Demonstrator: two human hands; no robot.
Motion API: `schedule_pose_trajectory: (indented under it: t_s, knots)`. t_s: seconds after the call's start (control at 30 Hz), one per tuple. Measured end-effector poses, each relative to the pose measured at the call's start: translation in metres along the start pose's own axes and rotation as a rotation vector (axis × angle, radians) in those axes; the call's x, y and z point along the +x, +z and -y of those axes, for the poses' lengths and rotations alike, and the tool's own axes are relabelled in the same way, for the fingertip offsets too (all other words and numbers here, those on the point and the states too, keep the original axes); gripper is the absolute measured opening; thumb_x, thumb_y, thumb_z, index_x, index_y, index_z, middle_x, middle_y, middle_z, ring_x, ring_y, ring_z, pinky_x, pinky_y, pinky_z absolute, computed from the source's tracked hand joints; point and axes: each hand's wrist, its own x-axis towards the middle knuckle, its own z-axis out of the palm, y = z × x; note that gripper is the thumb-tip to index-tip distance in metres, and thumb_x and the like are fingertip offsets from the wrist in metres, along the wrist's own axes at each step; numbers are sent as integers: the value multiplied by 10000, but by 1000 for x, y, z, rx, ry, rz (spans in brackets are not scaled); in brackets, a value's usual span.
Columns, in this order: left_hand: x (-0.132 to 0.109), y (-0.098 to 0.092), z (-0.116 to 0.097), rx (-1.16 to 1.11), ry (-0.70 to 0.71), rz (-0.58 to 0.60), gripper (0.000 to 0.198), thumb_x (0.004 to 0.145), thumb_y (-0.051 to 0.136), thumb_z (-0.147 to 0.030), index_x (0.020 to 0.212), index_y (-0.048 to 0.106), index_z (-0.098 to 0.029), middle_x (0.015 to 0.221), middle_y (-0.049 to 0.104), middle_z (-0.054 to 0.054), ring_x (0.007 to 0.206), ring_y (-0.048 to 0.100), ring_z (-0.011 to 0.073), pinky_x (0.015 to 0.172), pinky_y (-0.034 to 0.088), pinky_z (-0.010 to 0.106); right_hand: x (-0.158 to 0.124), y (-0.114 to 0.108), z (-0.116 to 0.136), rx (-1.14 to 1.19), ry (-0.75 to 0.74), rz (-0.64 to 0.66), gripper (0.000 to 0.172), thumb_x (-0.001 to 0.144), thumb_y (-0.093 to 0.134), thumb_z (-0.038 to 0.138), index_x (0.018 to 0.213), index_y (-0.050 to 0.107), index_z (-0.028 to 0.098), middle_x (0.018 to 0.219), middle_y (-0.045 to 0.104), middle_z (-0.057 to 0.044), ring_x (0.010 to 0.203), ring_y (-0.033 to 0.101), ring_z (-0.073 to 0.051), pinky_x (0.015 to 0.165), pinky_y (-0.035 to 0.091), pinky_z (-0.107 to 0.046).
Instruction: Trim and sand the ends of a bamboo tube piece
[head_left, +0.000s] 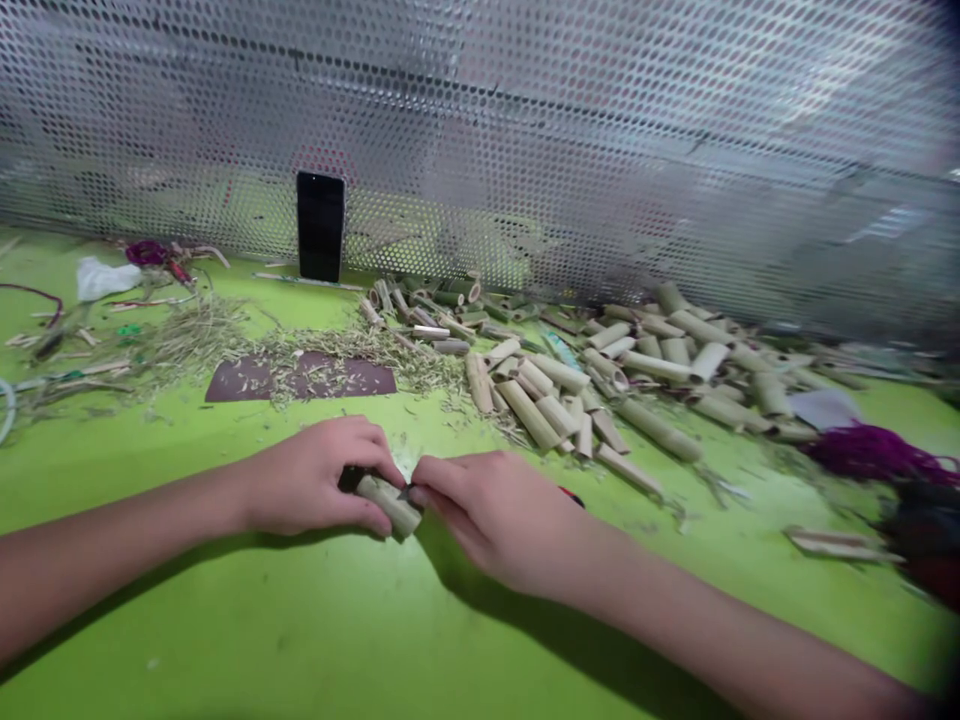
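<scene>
Left hand [315,478] grips short bamboo piece [390,504] low over green table [300,630]; right hand [499,510] closed, fingertips pressed against its end. Heap of cut bamboo tubes [622,370] beyond, phone [320,226] propped against perforated screen [600,130].

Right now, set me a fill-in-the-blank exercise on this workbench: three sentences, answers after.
1. The left hand grips a short bamboo piece, with the right hand at its end, over a table coloured ____.
2. A black ____ stands upright against the perforated screen.
3. The pile of cut bamboo tubes lies mostly on the person's ____ side.

Answers: green; phone; right.
</scene>
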Motion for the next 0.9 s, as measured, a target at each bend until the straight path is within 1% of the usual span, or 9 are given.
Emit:
schedule_pose_trajectory:
  t_s: [0.07,0.2,0.37,0.6,0.73,0.9]
  knots:
    - [0,0,1,-4,6,-4,267,776,898,-255,1011,777,-228,954,671,-6,926,614,191,807,449,297,1,-1,-1,26,-6,9,230,1051,417,264,939,606,195,714,626,-6,563,470,-128,559,259,-275]
    - [1,1,3,-6,22,-17,283,754,914,-237,1002,778,-229,940,669,-11,906,613,183,793,446,289,2,-2,-3,62,-32,8,220,1042,431,256,933,610,191,724,640,-9,572,479,-127,563,266,-266]
    - [0,0,3,2,52,-20,291,735,925,-219,984,776,-219,915,660,-15,887,609,177,776,443,282,2,-3,-5,66,-53,26,222,1039,431,270,915,598,192,706,625,-8,566,450,-126,555,252,-264]
    - [1,-2,2,5,21,2,293,742,923,-244,997,781,-221,929,661,-3,889,610,184,784,446,294,3,-13,-3,96,-42,94,248,1042,419,268,900,603,182,684,603,-6,554,467,-120,552,241,-279]
    - [1,-2,0,15,17,11,279,753,913,-251,1001,787,-228,927,664,-1,891,611,188,789,448,299,5,-17,-2,130,-35,138,263,1048,410,261,902,613,178,674,584,3,547,469,-116,551,266,-271]
    - [1,-4,-1,-1,26,17,290,750,910,-223,1015,794,-229,924,660,4,889,614,186,786,452,294,4,-22,-10,160,-55,190,296,1065,407,319,877,592,185,662,538,24,559,458,-111,560,288,-266]
